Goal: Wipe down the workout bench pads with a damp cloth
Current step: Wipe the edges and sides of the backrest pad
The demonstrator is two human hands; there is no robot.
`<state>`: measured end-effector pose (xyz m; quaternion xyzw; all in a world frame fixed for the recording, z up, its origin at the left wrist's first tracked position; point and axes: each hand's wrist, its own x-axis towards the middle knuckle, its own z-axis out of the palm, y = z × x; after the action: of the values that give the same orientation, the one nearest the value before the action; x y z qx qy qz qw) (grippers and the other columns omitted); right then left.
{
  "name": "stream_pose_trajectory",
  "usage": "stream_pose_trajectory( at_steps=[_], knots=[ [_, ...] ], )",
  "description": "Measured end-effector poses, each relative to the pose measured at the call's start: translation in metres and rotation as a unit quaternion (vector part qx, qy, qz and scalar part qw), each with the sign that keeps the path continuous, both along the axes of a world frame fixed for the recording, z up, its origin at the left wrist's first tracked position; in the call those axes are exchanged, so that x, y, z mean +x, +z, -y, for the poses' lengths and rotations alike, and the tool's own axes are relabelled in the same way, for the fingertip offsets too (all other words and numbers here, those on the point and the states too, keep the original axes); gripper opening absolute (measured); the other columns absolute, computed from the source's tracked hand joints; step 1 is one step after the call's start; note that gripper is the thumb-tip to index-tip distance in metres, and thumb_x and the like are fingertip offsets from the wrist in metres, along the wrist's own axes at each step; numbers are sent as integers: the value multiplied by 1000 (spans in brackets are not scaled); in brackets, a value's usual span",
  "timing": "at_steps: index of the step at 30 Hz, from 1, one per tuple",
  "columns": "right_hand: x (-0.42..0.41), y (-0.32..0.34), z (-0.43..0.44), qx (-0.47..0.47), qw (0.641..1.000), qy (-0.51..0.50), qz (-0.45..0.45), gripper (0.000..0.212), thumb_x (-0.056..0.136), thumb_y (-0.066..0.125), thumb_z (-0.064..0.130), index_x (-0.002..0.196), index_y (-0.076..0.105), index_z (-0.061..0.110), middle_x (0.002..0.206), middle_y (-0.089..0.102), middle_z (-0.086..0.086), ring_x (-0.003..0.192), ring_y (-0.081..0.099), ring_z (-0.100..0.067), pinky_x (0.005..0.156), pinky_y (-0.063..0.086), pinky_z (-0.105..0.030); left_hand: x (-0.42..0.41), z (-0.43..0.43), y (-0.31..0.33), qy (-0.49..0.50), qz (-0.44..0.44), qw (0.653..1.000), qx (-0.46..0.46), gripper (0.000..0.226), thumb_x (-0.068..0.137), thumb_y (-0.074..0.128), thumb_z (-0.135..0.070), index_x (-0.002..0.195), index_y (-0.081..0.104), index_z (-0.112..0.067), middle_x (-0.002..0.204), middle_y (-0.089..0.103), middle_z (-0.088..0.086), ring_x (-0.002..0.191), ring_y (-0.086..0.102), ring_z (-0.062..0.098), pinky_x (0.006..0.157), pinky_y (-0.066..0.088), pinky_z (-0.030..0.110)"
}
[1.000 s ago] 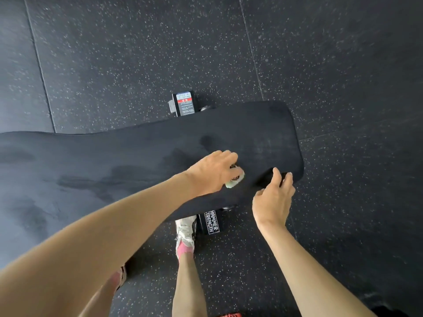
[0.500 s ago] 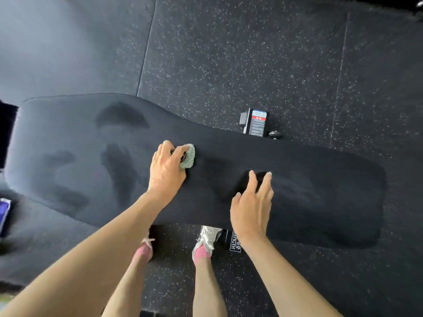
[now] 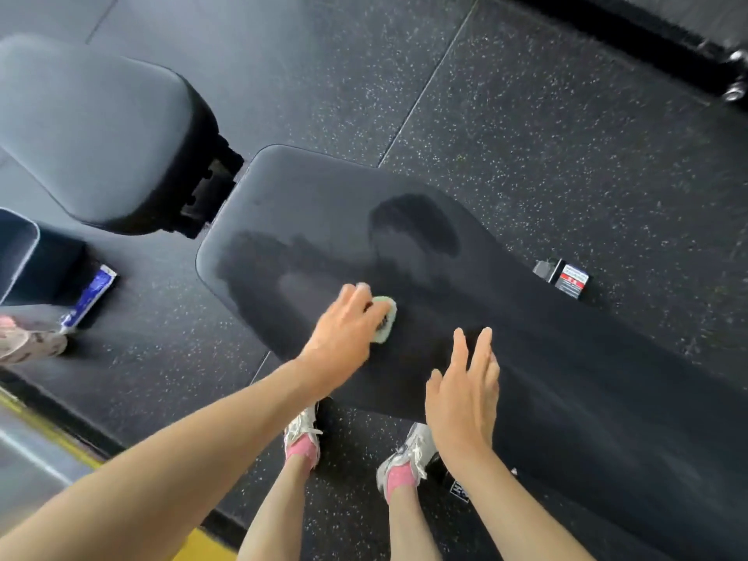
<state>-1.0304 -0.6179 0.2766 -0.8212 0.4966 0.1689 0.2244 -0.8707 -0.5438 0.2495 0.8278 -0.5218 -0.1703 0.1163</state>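
A long black bench pad [image 3: 546,358] runs from centre to lower right, with dark damp streaks on its left half. My left hand [image 3: 344,330] grips a small pale green cloth [image 3: 384,323] and presses it on the pad near its left end. My right hand [image 3: 465,390] hovers flat over the pad's near edge, fingers straight, holding nothing. A second, shorter black pad [image 3: 89,127] sits at upper left, separated from the long pad by a gap with the hinge bracket.
The bench's foot with a red and white label [image 3: 566,279] sticks out beyond the far edge. A dark bin [image 3: 28,261] and a blue packet [image 3: 91,297] lie at left on the speckled rubber floor. My feet [image 3: 303,439] stand under the near edge.
My left hand slid the cloth leftward along the long pad, from its right end towards its left end. My right hand followed along the near edge. The second pad came into view.
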Motion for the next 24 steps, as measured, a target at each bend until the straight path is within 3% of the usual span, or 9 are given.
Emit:
stream_pose_trajectory(
  at_steps=[2, 3, 7, 11, 13, 15, 17, 20, 24],
  knots=[
    [17, 0, -11, -5, 1000, 12, -8, 66, 95, 52, 23, 152, 18, 15, 160, 1, -16, 144, 18, -32, 112, 31, -41, 26, -16, -3, -223, 20, 975, 16, 59, 43, 75, 4, 99, 63, -15, 93, 39, 2, 79, 34, 17, 49, 32, 24],
    [25, 1, -16, -13, 1000, 15, -9, 66, 95, 53, 23, 151, 20, 15, 159, 2, -17, 143, 19, -33, 111, 32, -42, 51, -22, -4, -249, 21, 968, 16, 59, 45, 73, 4, 99, 63, -15, 94, 37, 2, 80, 34, 18, 49, 35, 25],
    [55, 0, -35, -12, 999, 20, -32, 66, 96, 50, 23, 152, 15, 15, 159, -2, -18, 144, 16, -32, 113, 30, -40, 154, -48, -6, 48, 11, 998, -25, 52, 63, 56, 15, 107, 62, -10, 97, 39, 9, 90, 37, 28, 55, 51, 44],
    [86, 3, -60, -2, 999, 11, -41, 66, 97, 47, 26, 152, 13, 16, 159, -5, -17, 144, 15, -29, 114, 27, -38, 155, -51, -1, 300, -18, 953, -44, 46, 67, 49, 16, 105, 62, -7, 97, 43, 13, 93, 39, 30, 61, 46, 45],
    [104, 4, -73, 6, 999, 4, -41, 66, 98, 47, 26, 152, 10, 17, 159, -6, -16, 144, 13, -28, 114, 26, -38, 127, -56, -3, 164, -37, 983, -72, 39, 59, 53, 15, 89, 60, -8, 89, 44, 11, 83, 35, 25, 48, 41, 36],
    [121, 5, -83, 8, 999, 2, -34, 67, 98, 48, 25, 152, 10, 18, 159, -7, -14, 144, 12, -28, 114, 26, -38, 110, -77, -9, -100, -30, 991, -81, 38, 53, 50, 11, 82, 57, -12, 83, 45, 8, 75, 34, 20, 45, 37, 30],
    [135, 4, -89, 4, 1000, -3, -22, 67, 97, 50, 24, 152, 12, 18, 159, -5, -14, 142, 14, -28, 113, 27, -39, 132, -98, -11, -173, -23, 982, -73, 42, 51, 57, 10, 86, 60, -13, 84, 44, 5, 74, 34, 19, 48, 35, 30],
    [155, -1, -91, -4, 1000, -28, 7, 65, 96, 51, 21, 151, 17, 17, 159, -1, -13, 141, 17, -30, 110, 30, -43, 173, -111, -15, 63, -22, 994, -83, 55, 52, 65, 14, 99, 62, -13, 87, 43, 6, 80, 36, 21, 46, 41, 31],
    [169, -11, -95, -25, 999, 4, 24, 64, 96, 52, 20, 151, 19, 17, 159, 1, -11, 140, 18, -31, 110, 32, -45, 149, -120, -22, 300, -46, 942, -145, 64, 55, 60, 20, 106, 58, -19, 87, 48, 10, 83, 36, 22, 44, 39, 30]
  ],
)
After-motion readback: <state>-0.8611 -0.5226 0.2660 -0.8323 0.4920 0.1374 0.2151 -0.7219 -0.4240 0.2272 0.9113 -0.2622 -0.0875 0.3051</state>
